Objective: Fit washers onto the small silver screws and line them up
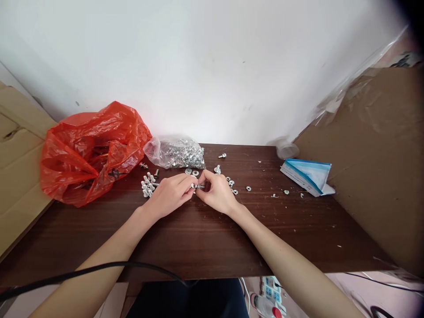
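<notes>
1. White wall (212,75) rises behind a dark brown tabletop (198,247), with cardboard (374,154) along the right side.
2. Near the middle of the tabletop, a small metal bolt (199,187) sits between both hands' fingertips.
3. The left hand (175,191) pinches one end of it, fingers pressed together.
4. The right hand (217,191) pinches at the bolt too, thumb and forefinger curved round it — their exact contact is too small to make out.
5. Just behind the hands lie flat washers (195,172) and a clear bag of hardware (185,154); a red plastic bag (82,163) stands farther left.
6. Light-headed bolts (147,186) cluster beside the left hand — small nuts (235,192) lie scattered near the right.
</notes>
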`<state>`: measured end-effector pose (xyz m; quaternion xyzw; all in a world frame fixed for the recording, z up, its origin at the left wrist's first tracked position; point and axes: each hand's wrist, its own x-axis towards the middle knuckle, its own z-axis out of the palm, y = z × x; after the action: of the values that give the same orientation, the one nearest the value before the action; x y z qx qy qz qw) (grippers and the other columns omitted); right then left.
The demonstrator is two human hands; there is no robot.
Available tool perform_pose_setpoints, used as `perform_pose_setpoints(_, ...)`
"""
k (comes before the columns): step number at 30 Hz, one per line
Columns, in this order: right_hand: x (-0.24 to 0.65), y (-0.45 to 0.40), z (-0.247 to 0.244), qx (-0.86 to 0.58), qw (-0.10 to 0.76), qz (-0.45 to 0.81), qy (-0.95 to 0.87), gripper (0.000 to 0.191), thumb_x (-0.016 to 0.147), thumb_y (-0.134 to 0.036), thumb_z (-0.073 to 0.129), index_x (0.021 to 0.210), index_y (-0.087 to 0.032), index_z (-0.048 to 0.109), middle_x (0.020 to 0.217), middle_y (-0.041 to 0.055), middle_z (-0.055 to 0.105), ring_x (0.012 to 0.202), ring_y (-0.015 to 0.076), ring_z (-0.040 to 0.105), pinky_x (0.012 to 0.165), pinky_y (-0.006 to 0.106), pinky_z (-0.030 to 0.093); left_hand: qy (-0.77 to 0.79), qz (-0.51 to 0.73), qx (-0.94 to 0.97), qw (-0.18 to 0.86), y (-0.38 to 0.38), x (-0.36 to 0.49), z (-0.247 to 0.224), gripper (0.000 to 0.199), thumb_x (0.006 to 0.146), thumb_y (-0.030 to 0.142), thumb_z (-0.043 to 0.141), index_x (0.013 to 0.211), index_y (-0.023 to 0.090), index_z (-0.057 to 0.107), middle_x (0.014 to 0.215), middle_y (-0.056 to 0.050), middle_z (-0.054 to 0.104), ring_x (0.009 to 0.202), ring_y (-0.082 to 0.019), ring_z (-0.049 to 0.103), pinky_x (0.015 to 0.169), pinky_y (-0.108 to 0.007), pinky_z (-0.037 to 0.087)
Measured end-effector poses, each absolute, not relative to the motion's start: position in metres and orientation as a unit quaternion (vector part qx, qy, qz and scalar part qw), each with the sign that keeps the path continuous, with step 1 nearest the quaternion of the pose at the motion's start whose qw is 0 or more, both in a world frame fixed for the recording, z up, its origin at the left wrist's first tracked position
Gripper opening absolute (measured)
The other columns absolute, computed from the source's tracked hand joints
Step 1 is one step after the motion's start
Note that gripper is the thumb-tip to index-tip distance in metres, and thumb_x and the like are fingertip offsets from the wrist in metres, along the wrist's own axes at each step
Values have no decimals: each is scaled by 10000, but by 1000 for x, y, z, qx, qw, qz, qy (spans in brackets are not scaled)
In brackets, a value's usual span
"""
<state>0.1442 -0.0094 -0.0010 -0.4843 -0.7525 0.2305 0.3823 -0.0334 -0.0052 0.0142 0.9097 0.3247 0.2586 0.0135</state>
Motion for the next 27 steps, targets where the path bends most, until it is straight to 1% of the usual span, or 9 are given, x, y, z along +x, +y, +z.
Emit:
perform_pose_setpoints(8,146,-8,2,-466,393,278,-743,113,645,-136,566,681,-200,480,590,-54,532,520,97,444,516,204,316,316,258,913,-31,-3,-37,15,132,876,121,458,918,170,573,797,-10,580,698,-119,539,608,-225,386)
perform_pose_setpoints(11,146,-7,2,-464,387,284,-744,114,647,-133,569,680,-199,481,584,-57,530,516,95,454,517,200,321,320,260,911,-26,-4,-36,16,138,880,125,453,911,174,578,820,-14,579,726,-123,544,623,-225,395)
perform_pose_setpoints(14,145,-6,0,-475,384,277,-742,104,653,-135,564,691,-199,493,572,-59,530,505,94,456,514,196,320,344,259,902,25,-5,-34,18,118,867,121,462,885,177,564,842,-11,571,754,-123,547,652,-221,408)
perform_pose_setpoints(18,144,-5,0,-485,380,241,-750,77,677,-164,574,697,-201,510,572,-54,541,507,98,452,526,201,318,386,276,874,101,-5,-32,21,115,838,125,490,907,182,563,858,-4,570,714,-114,534,633,-218,406)
perform_pose_setpoints(23,145,-5,3,-500,362,206,-759,51,696,-164,564,692,-204,534,571,-44,554,521,110,478,541,207,320,389,300,858,151,-3,-32,21,121,861,164,488,920,187,591,857,-8,585,689,-114,511,647,-231,411)
perform_pose_setpoints(27,145,-4,4,-497,356,189,-768,39,711,-178,567,694,-208,550,583,-43,563,527,113,487,547,207,323,409,300,845,167,-2,-33,20,117,874,246,514,906,191,612,864,-7,604,636,-108,492,601,-229,395)
